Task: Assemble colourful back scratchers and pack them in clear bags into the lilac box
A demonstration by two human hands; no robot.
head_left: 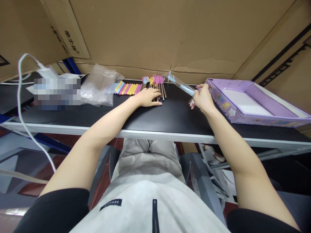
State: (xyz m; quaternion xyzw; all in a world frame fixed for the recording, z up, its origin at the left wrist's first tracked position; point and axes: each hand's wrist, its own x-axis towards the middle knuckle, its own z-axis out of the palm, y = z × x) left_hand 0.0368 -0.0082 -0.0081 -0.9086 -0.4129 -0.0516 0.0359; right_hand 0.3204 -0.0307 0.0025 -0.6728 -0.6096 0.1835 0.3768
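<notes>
My right hand (203,98) is closed on the handle end of a blue back scratcher (186,89) in a clear plastic sleeve. Its claw head points up and to the left, just above the table. My left hand (148,96) lies with fingers stretched out over a bunch of metal rods (163,92). Pink, yellow and blue claw heads (157,79) stick out beyond those fingers. Left of that hand, pink, yellow and blue handles (130,89) lie side by side in a row.
Clear plastic bags (98,89) lie to the left of the handles. At the right stands an open purple box (243,113) with a white inside. A white cable (20,94) hangs over the left front edge. Cardboard walls (184,35) close off the black table (170,119) at the back.
</notes>
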